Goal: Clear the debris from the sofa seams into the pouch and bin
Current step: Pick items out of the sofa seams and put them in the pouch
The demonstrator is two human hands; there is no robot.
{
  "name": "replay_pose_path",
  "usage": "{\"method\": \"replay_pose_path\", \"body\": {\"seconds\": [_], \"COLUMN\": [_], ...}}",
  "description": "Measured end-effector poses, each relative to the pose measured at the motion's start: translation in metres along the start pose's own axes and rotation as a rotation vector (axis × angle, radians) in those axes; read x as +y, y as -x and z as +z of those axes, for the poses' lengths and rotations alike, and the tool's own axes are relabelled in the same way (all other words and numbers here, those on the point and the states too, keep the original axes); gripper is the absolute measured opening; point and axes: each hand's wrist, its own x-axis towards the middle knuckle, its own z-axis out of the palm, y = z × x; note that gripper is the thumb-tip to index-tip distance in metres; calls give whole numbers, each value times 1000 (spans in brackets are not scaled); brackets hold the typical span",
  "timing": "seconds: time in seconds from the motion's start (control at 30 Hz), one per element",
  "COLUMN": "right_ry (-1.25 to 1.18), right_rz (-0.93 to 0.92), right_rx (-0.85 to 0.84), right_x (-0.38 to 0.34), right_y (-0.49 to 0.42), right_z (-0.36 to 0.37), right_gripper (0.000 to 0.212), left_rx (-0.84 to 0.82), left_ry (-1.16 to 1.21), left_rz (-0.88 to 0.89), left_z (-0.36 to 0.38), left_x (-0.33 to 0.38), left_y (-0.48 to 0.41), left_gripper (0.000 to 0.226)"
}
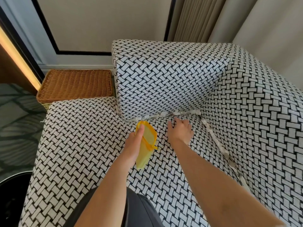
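Grip: left hand (132, 145) holds yellow pouch (145, 158) | right hand (181, 131) relaxed, empty, beside seam debris (164, 114) | risk: debris may scatter if pouch mouth sags

Lower left: black-and-white basketweave sofa seat (78, 145) open, free passage. Upper centre: boxy patterned armrest (164, 76) blocks the far side; sloping backrest (255, 115) blocks right. White fluffy debris (164, 114) packs both seams. Yellow fabric pouch (144, 156) occupies mid-seat, just short of the armrest seam.

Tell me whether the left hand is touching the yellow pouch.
Touching. The head view shows the left hand gripping the pouch, with the thumb lying across its open rim.
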Motion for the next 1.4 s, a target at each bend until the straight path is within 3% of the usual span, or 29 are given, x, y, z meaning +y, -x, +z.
{"method": "replay_pose_path", "body": {"seconds": [0.13,0.4,0.83,1.0,1.17,1.4], "right_ry": [25,40,82,79,-67,-360], "right_rz": [94,210,165,92,40,7], "right_rx": [-39,-45,-154,-193,-105,54], "right_x": [-11,-26,-28,-28,-18,13], "right_y": [-24,-41,-50,-51,-45,-13], "right_z": [3,6,-4,-4,-2,-8], "right_gripper": [45,49,58,37,22,19], "left_rx": [-12,-48,-64,-72,-58,-45], "left_ry": [-2,89,131,158,132,82], "left_rz": [3,46,59,53,39,33], "left_z": [-2,-3,-2,-2,-3,-2], "left_x": [-2,-2,0,-2,-5,-4], "left_y": [-2,-4,-4,-7,-8,-5], "left_gripper": [102,94,88,89,87,88]}}
